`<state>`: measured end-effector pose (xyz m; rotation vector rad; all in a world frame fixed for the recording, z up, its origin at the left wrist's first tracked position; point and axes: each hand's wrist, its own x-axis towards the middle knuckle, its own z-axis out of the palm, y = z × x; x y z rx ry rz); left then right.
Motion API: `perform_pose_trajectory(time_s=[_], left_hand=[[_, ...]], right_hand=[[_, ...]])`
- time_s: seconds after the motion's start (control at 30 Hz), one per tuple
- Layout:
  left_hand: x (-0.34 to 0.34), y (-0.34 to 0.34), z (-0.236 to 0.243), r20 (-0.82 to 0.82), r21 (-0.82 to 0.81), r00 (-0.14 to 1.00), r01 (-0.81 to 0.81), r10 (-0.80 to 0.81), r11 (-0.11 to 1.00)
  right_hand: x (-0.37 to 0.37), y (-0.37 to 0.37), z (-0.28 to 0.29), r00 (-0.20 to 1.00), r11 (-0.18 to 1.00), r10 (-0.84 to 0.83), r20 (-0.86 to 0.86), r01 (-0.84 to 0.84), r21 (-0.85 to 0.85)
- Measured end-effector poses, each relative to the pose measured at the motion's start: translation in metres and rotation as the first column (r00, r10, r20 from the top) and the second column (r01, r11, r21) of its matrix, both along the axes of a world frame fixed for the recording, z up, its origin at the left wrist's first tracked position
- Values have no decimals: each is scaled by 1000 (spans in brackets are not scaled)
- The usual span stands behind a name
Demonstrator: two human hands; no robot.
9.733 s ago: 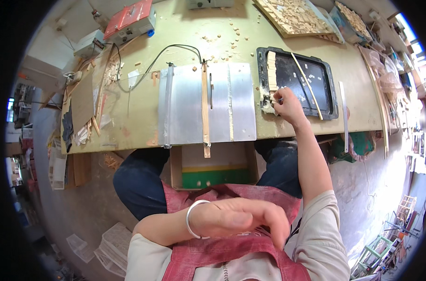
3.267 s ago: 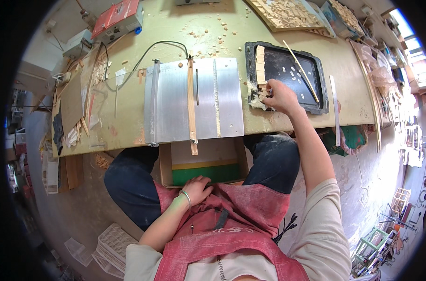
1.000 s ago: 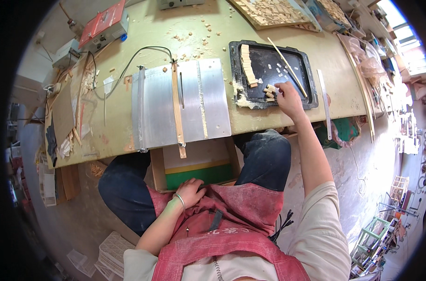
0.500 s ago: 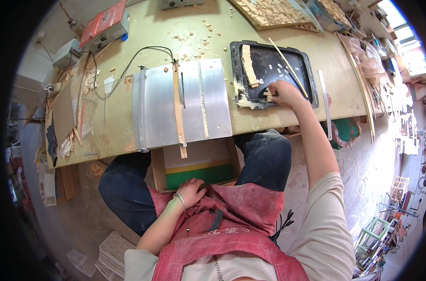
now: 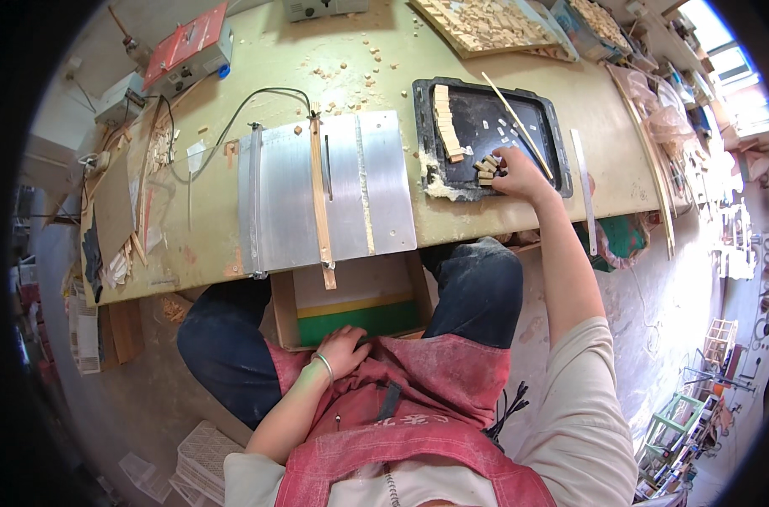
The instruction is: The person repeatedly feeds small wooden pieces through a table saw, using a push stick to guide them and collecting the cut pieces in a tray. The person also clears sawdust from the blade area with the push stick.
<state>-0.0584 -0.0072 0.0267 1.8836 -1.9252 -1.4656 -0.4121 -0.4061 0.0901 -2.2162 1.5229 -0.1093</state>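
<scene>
My right hand (image 5: 522,176) reaches over the black tray (image 5: 491,88). Its fingers are curled together beside a small cluster of wooden blocks (image 5: 486,172) in the tray's near part. Whatever lies between its fingertips is hidden. A row of pale wooden blocks (image 5: 446,123) stands along the tray's left side, and a thin wooden stick (image 5: 517,115) lies slantwise across the tray. Small white pieces (image 5: 501,122) are scattered on the dark tray bottom. My left hand (image 5: 342,351) rests on the red apron (image 5: 435,376) in my lap, fingers loosely stretched and holding nothing.
Left of the tray is a metal plate (image 5: 279,186) with a wooden strip (image 5: 320,194) across it. A steel ruler (image 5: 584,190) lies to the right. Farther back are a board of wooden pieces (image 5: 486,27) and a red-lidded box (image 5: 186,51). An open drawer (image 5: 359,287) sits below the table.
My right hand has drawn slightly to the right, uncovering more of the wooden blocks near its fingertips. My left hand stays in my lap.
</scene>
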Motion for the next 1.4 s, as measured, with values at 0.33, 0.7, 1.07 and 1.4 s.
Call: perform_pose_trajectory(time_s=[0.33,0.7,1.07,1.4], left_hand=[[0,-1,-1,8,-1,1000,9,-9,1000],[0,1,-2,1,-9,1000,9,-9,1000],[1,-14,75,43,-315,998,63,-52,947],[16,-12,155,-306,-479,952,-160,7,863]], right_hand=[[20,10,1,996,991,-91,-16,89,-96],[28,26,-2,978,959,-195,77,207,-194],[201,166,82,872,828,436,222,-292,-478],[192,198,67,968,895,244,60,-201,-398]])
